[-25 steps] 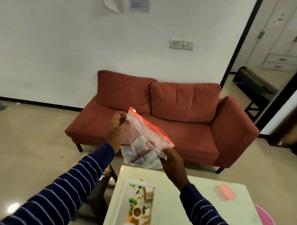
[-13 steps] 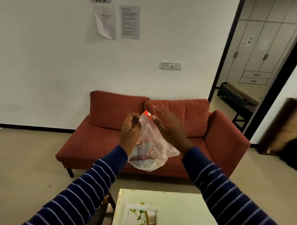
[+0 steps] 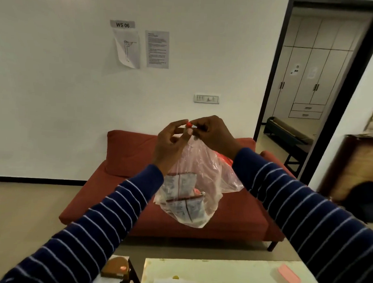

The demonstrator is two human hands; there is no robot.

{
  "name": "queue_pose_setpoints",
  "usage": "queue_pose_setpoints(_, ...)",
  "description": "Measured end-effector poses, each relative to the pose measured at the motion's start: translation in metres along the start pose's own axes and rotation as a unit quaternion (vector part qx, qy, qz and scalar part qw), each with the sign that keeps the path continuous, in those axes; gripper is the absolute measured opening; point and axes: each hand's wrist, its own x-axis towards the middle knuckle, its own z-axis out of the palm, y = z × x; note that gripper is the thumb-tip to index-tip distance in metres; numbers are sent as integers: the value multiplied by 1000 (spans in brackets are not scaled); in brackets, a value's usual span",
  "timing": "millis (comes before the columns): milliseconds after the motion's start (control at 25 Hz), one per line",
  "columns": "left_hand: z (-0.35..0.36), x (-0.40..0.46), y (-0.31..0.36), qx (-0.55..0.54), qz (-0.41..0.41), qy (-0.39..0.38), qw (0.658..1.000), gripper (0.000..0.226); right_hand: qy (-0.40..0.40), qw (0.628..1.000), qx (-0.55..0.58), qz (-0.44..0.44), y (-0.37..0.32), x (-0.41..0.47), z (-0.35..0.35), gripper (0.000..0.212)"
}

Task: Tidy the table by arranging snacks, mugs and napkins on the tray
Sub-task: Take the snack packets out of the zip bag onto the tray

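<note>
Both hands were raised in front of the red sofa (image 3: 138, 160), gripping the top of a clear zip bag (image 3: 199, 173). Left of the bag's red zip corner (image 3: 188, 125), the left hand (image 3: 170, 145) pinched the top edge between thumb and fingers, its other fingers curled. Right of that corner, the right hand (image 3: 213, 136) pinched the same edge with its fingertips. The bag hung freely below both hands, well above the white table (image 3: 229, 274), and held two printed snack packets (image 3: 181, 183), one above the other, with something pinkish beside them that could not be made out.

Left of the sofa's back, high on the wall, hung two paper sheets (image 3: 140, 47) under a label reading "WS 06". Below the sofa, at the picture's bottom edge, stood the white table, with the far rim of the tray (image 3: 174, 281) just showing and a pink-lidded box (image 3: 287, 276) lying further right. Right of the sofa, a dark-framed doorway (image 3: 267, 101) opened onto a room with wardrobes.
</note>
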Motion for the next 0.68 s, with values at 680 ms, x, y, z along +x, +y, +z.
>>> queue_pose_setpoints(680, 154, 61, 49, -9, -33, 98, 995, 13, -44, 999, -5, 10, 60, 12, -160, 18)
